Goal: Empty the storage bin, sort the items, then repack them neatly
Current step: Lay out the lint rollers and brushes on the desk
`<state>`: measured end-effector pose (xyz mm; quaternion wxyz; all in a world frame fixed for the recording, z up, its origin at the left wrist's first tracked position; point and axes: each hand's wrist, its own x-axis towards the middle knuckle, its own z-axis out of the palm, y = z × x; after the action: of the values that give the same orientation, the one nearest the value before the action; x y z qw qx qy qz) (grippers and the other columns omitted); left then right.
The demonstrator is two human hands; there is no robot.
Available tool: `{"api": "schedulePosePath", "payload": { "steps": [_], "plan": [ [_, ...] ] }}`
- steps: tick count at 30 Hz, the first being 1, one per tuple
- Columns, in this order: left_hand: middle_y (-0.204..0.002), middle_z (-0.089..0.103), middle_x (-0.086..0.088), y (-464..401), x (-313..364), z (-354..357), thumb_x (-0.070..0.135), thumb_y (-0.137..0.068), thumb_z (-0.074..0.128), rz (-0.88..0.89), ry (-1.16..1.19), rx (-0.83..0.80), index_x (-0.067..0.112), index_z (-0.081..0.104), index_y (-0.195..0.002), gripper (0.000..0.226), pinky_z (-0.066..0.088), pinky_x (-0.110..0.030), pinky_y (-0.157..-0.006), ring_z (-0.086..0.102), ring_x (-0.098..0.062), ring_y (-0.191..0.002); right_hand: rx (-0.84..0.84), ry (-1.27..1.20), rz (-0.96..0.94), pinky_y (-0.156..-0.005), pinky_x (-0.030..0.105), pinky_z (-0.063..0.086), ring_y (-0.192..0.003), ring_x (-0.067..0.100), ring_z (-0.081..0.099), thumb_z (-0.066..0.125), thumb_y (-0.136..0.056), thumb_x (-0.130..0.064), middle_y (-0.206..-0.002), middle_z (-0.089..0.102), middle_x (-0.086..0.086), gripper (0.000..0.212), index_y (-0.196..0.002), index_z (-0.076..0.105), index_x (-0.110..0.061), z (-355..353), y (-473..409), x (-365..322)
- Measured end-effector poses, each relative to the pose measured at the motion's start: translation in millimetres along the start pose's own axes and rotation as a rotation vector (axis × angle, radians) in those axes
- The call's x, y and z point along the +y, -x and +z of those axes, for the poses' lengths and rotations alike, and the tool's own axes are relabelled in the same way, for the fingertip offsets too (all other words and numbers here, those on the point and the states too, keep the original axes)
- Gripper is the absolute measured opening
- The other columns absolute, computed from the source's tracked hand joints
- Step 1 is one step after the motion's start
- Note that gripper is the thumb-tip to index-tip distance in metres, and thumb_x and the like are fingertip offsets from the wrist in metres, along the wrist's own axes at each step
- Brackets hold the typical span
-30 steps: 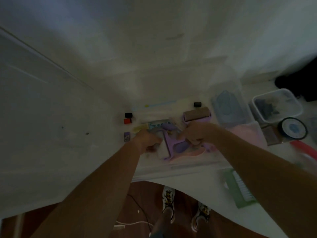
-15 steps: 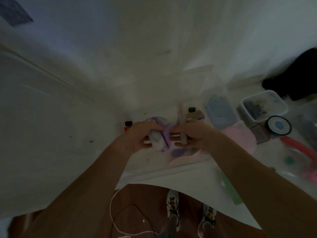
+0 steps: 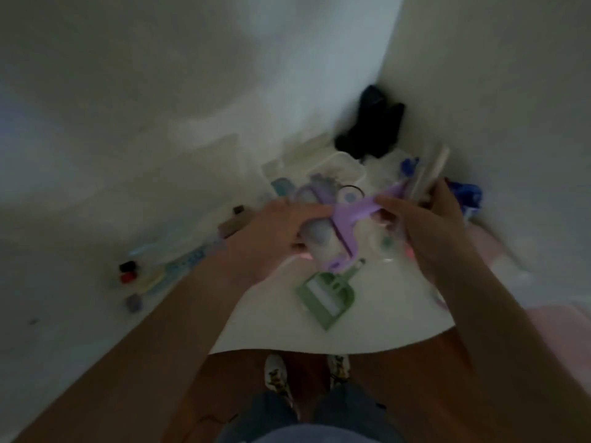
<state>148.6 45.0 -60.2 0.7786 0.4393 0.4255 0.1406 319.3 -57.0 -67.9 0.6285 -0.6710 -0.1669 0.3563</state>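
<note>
Both hands are up over a white table in a dim room corner, left hand gripping a pale roller, right hand pinching a purple plastic piece, green dustpan just below them.

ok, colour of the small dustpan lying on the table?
Pale green dustpan, with a white strip across it; head view.

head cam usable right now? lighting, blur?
Head view: dim, flat light, no glare. Motion blur smears the left hand, right hand and the purple item they hold; the green dustpan stays readable. Wide-angle lens bends the table edge.
</note>
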Motion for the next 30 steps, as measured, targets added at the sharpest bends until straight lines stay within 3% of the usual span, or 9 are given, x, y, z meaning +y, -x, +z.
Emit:
{"api": "schedulePosePath", "payload": {
  "steps": [2, 6, 9, 11, 14, 17, 21, 25, 30],
  "plan": [
    [-0.067, 0.065, -0.002, -11, -30, 49, 0.016, -0.093, 0.063, -0.066, -0.031, -0.043, 0.011, 0.067, -0.085, 0.010, 0.052, -0.021, -0.050, 0.062, -0.010, -0.056, 0.094, 0.054, 0.064, -0.064, 0.033, 0.053, -0.080, 0.026, 0.067, 0.075, -0.080, -0.004, -0.100, 0.065, 0.020, 0.046, -0.120, 0.052, -0.003, -57, 9, 8],
    [-0.087, 0.066, -0.009, -28, -106, 109, 0.020, -0.097, 0.059, -0.222, -0.116, -0.059, 0.010, 0.065, -0.094, 0.012, 0.058, -0.030, -0.068, 0.065, -0.016, -0.072, 0.306, 0.111, 0.175, -0.059, 0.036, 0.052, -0.075, 0.028, 0.067, 0.076, -0.078, -0.001, -0.090, 0.062, 0.021, 0.037, -0.105, 0.051, -0.004, -135, 30, 61],
    [-0.091, 0.069, -0.012, -49, -155, 124, 0.032, -0.096, 0.060, -0.296, -0.239, 0.061, 0.011, 0.066, -0.087, 0.023, 0.056, -0.048, -0.087, 0.069, -0.026, -0.082, 0.441, 0.100, 0.274, -0.065, 0.046, 0.054, -0.080, 0.032, 0.069, 0.078, -0.076, -0.004, -0.093, 0.064, 0.017, 0.040, -0.102, 0.048, -0.009, -161, 39, 120],
    [-0.104, 0.070, -0.017, -62, -172, 128, 0.038, -0.097, 0.056, -0.319, -0.309, 0.170, 0.011, 0.066, -0.095, 0.029, 0.055, -0.051, -0.093, 0.068, -0.033, -0.097, 0.509, 0.124, 0.332, -0.067, 0.050, 0.056, -0.085, 0.034, 0.068, 0.082, -0.073, -0.011, -0.096, 0.066, 0.013, 0.047, -0.107, 0.050, -0.016, -165, 38, 153],
    [-0.110, 0.068, -0.019, -76, -178, 128, 0.033, -0.101, 0.048, -0.243, -0.385, 0.319, 0.012, 0.070, -0.110, 0.032, 0.053, -0.042, -0.088, 0.065, -0.035, -0.102, 0.642, 0.140, 0.381, -0.064, 0.045, 0.056, -0.080, 0.031, 0.065, 0.083, -0.072, -0.016, -0.095, 0.064, 0.010, 0.049, -0.104, 0.045, -0.021, -161, 24, 179],
    [-0.094, 0.067, -0.005, -84, -176, 131, 0.031, -0.100, 0.051, -0.232, -0.385, 0.282, 0.012, 0.071, -0.110, 0.030, 0.052, -0.032, -0.069, 0.064, -0.022, -0.081, 0.738, 0.111, 0.399, -0.057, 0.032, 0.049, -0.074, 0.023, 0.062, 0.079, -0.078, -0.018, -0.091, 0.062, 0.007, 0.048, -0.107, 0.042, -0.014, -151, 12, 190],
    [-0.083, 0.060, -0.009, -94, -170, 145, 0.017, -0.096, 0.053, -0.355, -0.274, 0.271, 0.003, 0.070, -0.097, 0.022, 0.051, -0.027, -0.054, 0.057, -0.019, -0.062, 0.677, 0.148, 0.443, -0.066, 0.042, 0.055, -0.076, 0.026, 0.063, 0.075, -0.081, -0.025, -0.093, 0.062, 0.008, 0.051, -0.115, 0.038, -0.015, -128, 11, 204],
    [-0.078, 0.059, -0.012, -103, -170, 151, 0.010, -0.094, 0.048, -0.385, -0.224, 0.268, 0.004, 0.069, -0.096, 0.022, 0.055, -0.031, -0.059, 0.058, -0.021, -0.063, 0.481, 0.269, 0.493, -0.068, 0.050, 0.058, -0.078, 0.030, 0.065, 0.074, -0.082, -0.029, -0.092, 0.063, 0.007, 0.046, -0.108, 0.038, -0.020, -121, 18, 224],
    [-0.081, 0.071, -0.013, -107, -181, 144, 0.010, -0.091, 0.062, -0.251, -0.402, 0.192, 0.006, 0.067, -0.100, 0.011, 0.056, -0.027, -0.062, 0.067, -0.021, -0.070, 0.244, 0.401, 0.466, -0.069, 0.042, 0.059, -0.079, 0.024, 0.068, 0.073, -0.082, -0.036, -0.096, 0.067, 0.003, 0.067, -0.134, 0.031, -0.027, -128, 24, 226]
  ]
}}
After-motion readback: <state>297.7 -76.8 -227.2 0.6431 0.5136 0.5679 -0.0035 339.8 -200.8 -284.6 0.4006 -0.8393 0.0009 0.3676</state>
